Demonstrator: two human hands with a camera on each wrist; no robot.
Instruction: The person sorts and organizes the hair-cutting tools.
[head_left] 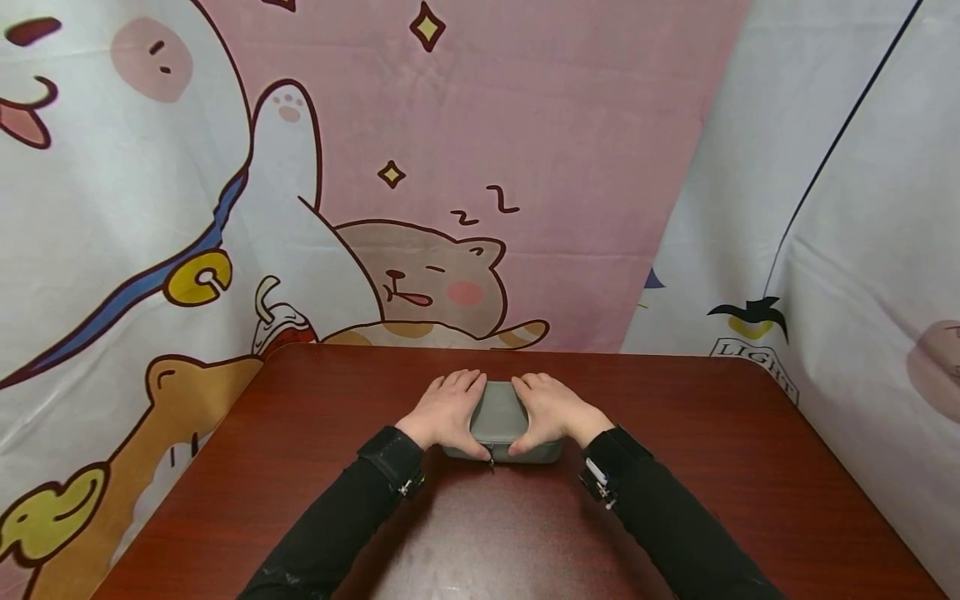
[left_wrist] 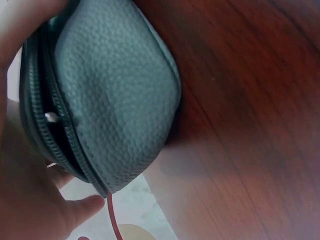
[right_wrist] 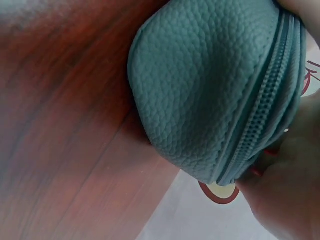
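Observation:
A grey-green zippered pouch (head_left: pixel 501 412) of pebbled leather lies on the table in the head view. My left hand (head_left: pixel 450 415) holds its left side, thumb near the front edge and fingers toward the far end. On the other side my right hand (head_left: pixel 553 410) holds it the same way. A zipper pull (head_left: pixel 491 457) hangs at the front by the left thumb. Up close in the left wrist view, the pouch (left_wrist: pixel 120 90) has its zipper parted at this end, with a small pale spot in the gap. The zipper teeth (right_wrist: pixel 262 107) run closed in the right wrist view.
The brown wooden table (head_left: pixel 315 500) reaches back to a hanging cloth (head_left: pixel 585 167) printed with cartoon animals. A pale cloth (head_left: pixel 862 250) hangs along the right side. Dark bands (head_left: pixel 600 479) with small devices sit on both wrists.

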